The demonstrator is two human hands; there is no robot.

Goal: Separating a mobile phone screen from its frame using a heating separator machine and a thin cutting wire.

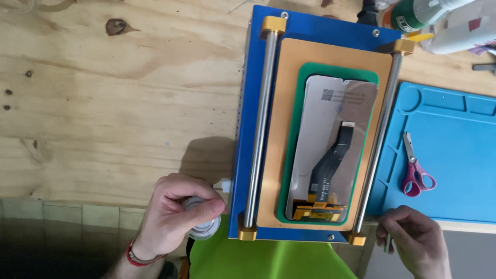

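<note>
My left hand (175, 214) is closed around a small round clear spool (203, 227) at the near edge of the wooden table, just left of a blue machine (248, 155) with two steel rods. On the machine's orange plate (284, 155) lies a green mat (294, 129) with a phone screen panel (330, 119) face down, its black flex cable (333, 160) showing. My right hand (416, 237) is at the machine's near right corner, fingers pinched on something thin that I cannot make out.
A blue work mat (454, 170) lies to the right with small pink-handled scissors (415, 173) on it. Bottles and tubes (439, 20) crowd the far right corner. Bare wooden table (113, 103) spreads to the left. Green cloth (258, 258) shows below.
</note>
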